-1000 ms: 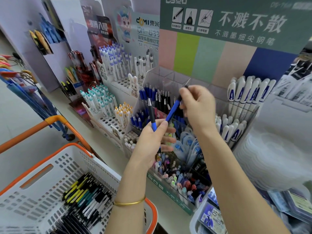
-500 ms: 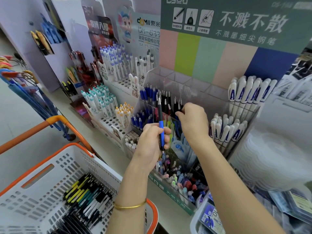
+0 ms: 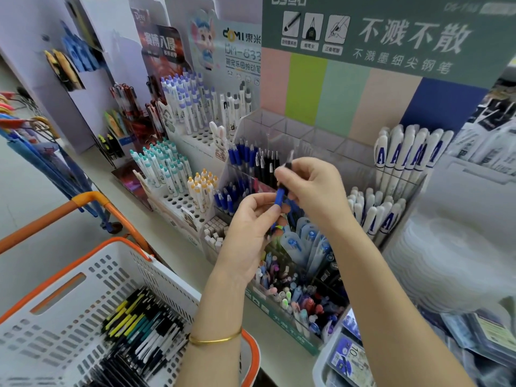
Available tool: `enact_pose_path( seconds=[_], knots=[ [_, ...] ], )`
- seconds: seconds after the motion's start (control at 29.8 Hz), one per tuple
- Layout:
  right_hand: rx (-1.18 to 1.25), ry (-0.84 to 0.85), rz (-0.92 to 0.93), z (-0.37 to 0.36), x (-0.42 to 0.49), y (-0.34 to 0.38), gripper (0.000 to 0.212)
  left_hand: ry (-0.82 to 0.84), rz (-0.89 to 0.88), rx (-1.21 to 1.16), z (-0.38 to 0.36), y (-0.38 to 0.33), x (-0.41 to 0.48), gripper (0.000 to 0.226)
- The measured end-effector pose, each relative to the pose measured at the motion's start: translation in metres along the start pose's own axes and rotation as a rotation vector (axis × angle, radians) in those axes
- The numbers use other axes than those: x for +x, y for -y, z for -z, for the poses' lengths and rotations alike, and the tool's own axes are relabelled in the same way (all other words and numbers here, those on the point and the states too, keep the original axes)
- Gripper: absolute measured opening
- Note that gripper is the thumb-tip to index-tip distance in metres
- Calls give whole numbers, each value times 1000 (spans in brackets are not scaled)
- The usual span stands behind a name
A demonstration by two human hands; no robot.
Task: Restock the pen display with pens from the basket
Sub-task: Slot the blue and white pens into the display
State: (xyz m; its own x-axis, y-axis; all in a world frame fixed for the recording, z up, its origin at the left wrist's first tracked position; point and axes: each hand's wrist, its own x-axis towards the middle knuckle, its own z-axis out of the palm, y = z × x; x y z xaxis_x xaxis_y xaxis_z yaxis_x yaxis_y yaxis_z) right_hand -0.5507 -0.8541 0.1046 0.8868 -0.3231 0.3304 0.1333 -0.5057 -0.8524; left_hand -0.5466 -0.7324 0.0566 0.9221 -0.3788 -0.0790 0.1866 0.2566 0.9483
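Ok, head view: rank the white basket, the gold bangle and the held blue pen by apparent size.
Largest: white basket.
Then gold bangle and blue pen, alike in length; the pen is partly hidden, so unranked.

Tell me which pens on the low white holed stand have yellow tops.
The small cluster at its right end; the larger cluster to the left has teal tops.
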Motion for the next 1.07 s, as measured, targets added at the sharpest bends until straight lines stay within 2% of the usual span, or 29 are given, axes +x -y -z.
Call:
enact_pose_path(
  seconds=[0.1, 0.17, 0.24, 0.3, 0.47, 0.64, 0.71, 0.77, 0.94, 1.07],
  knots=[
    [158, -334, 24, 6, 9, 4, 19, -49, 13, 18, 2, 1, 0, 21],
    [35, -413, 103, 9, 17, 3, 20, -86, 13, 27, 5, 1, 0, 23],
    [-234, -303, 103, 4, 21, -2, 22, -104, 16, 24, 5, 1, 0, 23],
    [-386, -198, 32, -4, 20, -13, 23, -114, 19, 35, 5, 1, 0, 23],
    [-414, -159, -93, -9, 10, -19, 12, -124, 19, 43, 6, 1, 0, 23],
    [-662, -21, -189, -15, 11, -29, 17, -124, 30, 46, 5, 3, -1, 23],
    [-717, 11, -237, -17, 13, -33, 32, -125, 33, 48, 6, 3, -1, 23],
    [-705, 13, -249, -16, 13, -33, 35, -128, 34, 44, 7, 3, -1, 23],
    [-575, -117, -77, -11, 0, -20, 8, -140, 35, 60, 8, 5, -2, 23],
    [-446, -53, 19, -23, -17, -4, 15, -175, 50, 40, 14, 10, -5, 22]
  ],
)
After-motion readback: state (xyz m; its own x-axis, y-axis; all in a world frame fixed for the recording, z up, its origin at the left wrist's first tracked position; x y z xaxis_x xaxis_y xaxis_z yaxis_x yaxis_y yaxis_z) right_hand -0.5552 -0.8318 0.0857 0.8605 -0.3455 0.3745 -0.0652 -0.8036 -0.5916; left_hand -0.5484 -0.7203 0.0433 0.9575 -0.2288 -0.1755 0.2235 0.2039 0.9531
